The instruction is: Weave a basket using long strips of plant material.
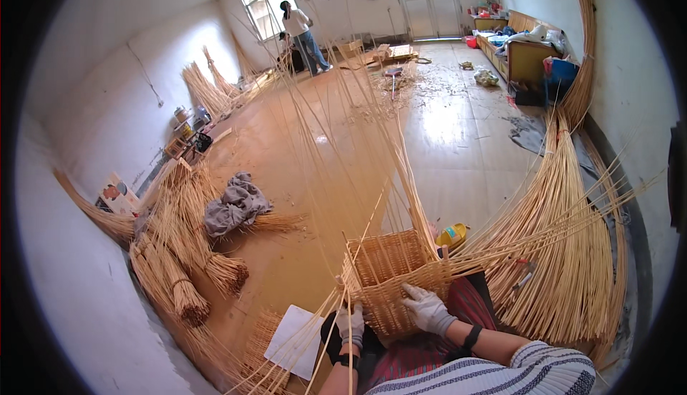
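A half-woven wicker basket (390,296) rests on my lap, its long loose stakes fanning upward, to the left and to the right. My left hand (351,325), in a whitish glove, is closed at the basket's near left corner, where several strands cross it; its fingertips are partly hidden. On the basket's near wall lies my right hand (428,309), also gloved, with its fingers stretched out and apart on the weave. A striped red cloth (472,305) covers my lap under the basket.
Bundles of wicker rods lie on the left (182,252) and right (558,252). A grey cloth (238,203) drapes the left bundles. White paper (295,341) sits beside my left arm, and a yellow container (452,235) stands beyond the basket. Another person (304,37) stands near the window.
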Demonstrator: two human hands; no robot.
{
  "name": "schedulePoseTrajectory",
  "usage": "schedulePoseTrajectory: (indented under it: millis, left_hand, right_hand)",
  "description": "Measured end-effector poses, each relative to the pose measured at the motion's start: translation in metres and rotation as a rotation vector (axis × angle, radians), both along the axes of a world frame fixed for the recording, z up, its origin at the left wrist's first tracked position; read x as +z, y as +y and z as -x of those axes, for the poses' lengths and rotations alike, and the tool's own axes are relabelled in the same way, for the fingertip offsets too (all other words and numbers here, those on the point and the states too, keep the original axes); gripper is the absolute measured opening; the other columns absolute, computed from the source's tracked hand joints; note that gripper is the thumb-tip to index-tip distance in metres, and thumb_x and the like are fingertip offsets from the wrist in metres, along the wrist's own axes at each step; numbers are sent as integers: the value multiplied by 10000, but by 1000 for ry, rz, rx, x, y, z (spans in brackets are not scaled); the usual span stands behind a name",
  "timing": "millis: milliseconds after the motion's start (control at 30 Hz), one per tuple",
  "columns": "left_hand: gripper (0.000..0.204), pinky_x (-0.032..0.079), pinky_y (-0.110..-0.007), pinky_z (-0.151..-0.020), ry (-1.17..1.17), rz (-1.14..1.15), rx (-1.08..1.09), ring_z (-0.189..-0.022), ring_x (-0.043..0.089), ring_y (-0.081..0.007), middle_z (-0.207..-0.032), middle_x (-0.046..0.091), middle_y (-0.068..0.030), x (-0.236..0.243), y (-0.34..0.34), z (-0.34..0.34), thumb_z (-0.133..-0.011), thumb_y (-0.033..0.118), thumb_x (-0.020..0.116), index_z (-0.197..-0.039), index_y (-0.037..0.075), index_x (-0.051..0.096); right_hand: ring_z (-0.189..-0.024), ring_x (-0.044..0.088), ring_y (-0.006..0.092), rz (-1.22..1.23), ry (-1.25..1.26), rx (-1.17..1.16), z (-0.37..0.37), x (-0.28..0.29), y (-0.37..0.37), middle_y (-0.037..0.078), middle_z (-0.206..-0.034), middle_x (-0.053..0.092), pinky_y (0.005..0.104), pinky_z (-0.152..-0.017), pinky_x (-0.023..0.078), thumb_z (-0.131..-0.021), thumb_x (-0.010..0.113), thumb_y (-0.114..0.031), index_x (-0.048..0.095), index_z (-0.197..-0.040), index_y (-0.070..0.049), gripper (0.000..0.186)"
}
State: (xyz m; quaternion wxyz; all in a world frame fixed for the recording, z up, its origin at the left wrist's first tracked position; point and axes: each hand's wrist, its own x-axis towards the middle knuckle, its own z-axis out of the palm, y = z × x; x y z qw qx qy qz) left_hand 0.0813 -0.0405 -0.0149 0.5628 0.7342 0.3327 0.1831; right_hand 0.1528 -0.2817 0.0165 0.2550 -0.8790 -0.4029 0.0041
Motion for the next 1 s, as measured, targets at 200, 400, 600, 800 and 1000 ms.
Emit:
schedulePoseTrajectory:
  millis: [200, 400, 600, 800, 1000]
  left_hand:
    - [481, 569, -459, -739, 58, -490, 25, -834, 710, -406, -911, 708, -248, -1, 5, 6, -970, 307, 686, -1268, -50, 563]
    - [524, 530, -500, -857, 84, -563, 41, -1019, 649, -500, -1113, 678, -314, 12, -14, 7, -984, 334, 638, -1325, -50, 534]
    - [589, 523, -518, -884, 97, -695, 19, -1056, 629, -517, -1155, 651, -352, -7, -10, 6, -993, 325, 611, -1425, -41, 448]
    - [684, 433, -461, -1052, 239, -463, -45, -1249, 522, -504, -1372, 512, -366, 37, -18, 6, -1006, 357, 578, -1488, -83, 369]
    - [724, 391, -439, -1134, 276, -365, -55, -1341, 476, -492, -1454, 464, -379, 58, -30, 2, -1006, 365, 574, -1503, -109, 345]
  right_hand:
    - [-1437, 431, 379, 61, -14, 42, 3, -7, 5, 187, -1630, 343, 478, -1132, 388, -850, 567, -173, 658, -1339, -161, 497]
    - [-1435, 432, 388, 46, -28, 59, 0, -8, 0, 198, -1632, 335, 476, -1125, 405, -836, 569, -163, 665, -1331, -159, 504]
    - [-1269, 586, 353, -126, 57, 15, -1, 3, -15, 169, -1457, 544, 442, -1032, 497, -852, 643, -155, 697, -1253, -164, 405]
    - [-823, 694, 308, -326, -204, -262, -31, 48, -84, 74, -906, 725, 436, -727, 549, -828, 707, -107, 734, -984, -160, 167]
    - [-842, 679, 283, -344, -281, -297, -34, 25, -113, 38, -891, 715, 428, -782, 510, -789, 707, -127, 746, -893, -185, 125]
